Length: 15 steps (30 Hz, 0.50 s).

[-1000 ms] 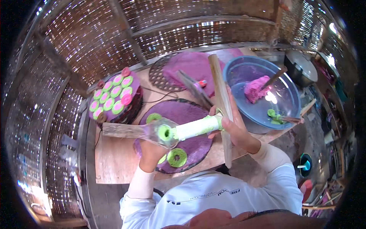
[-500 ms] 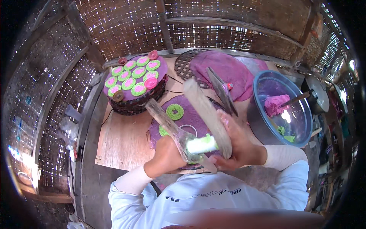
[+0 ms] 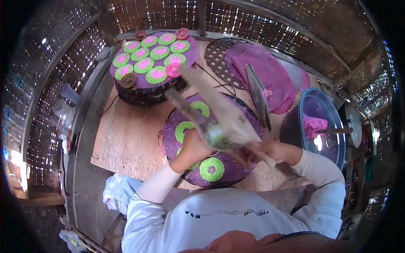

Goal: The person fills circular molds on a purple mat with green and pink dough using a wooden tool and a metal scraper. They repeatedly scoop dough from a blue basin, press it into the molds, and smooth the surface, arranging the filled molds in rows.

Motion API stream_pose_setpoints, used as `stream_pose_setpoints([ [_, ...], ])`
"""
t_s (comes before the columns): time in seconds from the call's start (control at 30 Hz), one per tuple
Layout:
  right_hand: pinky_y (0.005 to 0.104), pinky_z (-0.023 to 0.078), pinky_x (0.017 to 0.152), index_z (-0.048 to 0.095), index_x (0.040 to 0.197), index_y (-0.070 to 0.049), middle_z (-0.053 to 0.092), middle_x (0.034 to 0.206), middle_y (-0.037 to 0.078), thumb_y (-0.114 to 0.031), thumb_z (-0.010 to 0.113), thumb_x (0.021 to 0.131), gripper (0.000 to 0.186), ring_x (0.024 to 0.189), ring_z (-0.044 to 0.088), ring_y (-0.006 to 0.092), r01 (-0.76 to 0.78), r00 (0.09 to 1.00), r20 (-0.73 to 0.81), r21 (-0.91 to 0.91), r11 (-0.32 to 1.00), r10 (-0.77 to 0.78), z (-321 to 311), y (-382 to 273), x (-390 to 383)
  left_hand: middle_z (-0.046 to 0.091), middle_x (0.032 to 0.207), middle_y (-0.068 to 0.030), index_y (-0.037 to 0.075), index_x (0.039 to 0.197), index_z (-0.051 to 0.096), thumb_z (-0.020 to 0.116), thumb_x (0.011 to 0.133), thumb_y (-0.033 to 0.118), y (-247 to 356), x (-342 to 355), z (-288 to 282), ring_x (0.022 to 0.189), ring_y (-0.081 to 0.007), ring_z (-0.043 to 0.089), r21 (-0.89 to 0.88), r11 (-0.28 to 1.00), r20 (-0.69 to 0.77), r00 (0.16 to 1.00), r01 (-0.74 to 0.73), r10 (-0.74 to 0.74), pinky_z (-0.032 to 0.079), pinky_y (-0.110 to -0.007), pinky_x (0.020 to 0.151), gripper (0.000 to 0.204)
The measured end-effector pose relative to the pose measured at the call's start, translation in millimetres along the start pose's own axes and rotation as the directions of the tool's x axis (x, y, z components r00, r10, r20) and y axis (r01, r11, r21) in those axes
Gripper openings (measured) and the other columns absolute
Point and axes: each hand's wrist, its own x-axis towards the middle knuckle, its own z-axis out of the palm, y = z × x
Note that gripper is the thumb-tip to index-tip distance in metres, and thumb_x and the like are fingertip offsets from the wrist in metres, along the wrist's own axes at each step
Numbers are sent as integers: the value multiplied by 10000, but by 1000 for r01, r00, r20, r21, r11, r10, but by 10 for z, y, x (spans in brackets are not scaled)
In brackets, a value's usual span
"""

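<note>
Both hands hold a two-part wooden press over a round tray with a purple cloth (image 3: 234, 173). My left hand (image 3: 195, 147) is closed round its lower piece (image 3: 187, 107), near a pale green filling in its socket. My right hand (image 3: 278, 152), slightly blurred, grips the near end of the thick upper piece (image 3: 228, 111), which lies across the lower one. Lacy green dough rings lie on the cloth: a near ring (image 3: 211, 169), a far ring (image 3: 200, 108) and others partly hidden by my left hand. A thin pale hoop shows below the press.
At the back left, a dark woven basket (image 3: 145, 97) bears several green-and-pink rounds and small cups. Purple cloth (image 3: 265, 76) and a flat wooden stick (image 3: 258, 95) lie at the back right. A blue tub (image 3: 333, 154) with pink dough (image 3: 313, 125) stands right.
The upper wooden piece has come over the lower one, covering most of the white cylinder that showed between them. My right hand has moved toward its near end. The view has shifted.
</note>
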Motion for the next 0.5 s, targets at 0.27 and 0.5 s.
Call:
stream_pose_setpoints([
  [0.27, 241, 356, 770, 365, 1261, 20, 487, 972, 32, -387, 554, 816, 632, 862, 440, 110, -131, 976, 139, -234, 963, 166, -258, -351, 12, 384, 1322, -77, 53, 1368, 186, 503, 745, 602, 39, 554, -768, 1224, -294, 335, -891, 53, -409, 848, -450, 338, 241, -415, 1035, 890],
  [0.5, 283, 280, 965, 219, 1334, 38, 374, 1296, 111, -476, 547, 775, 827, 1193, 341, 182, -397, 912, 44, -148, 906, 407, -478, -352, 147, 434, 1074, -27, 53, 1353, 253, 464, 737, 662, -241, 646, -659, 1109, -303, 407, -902, -270, -432, 684, -337, 588, 310, -425, 949, 891],
])
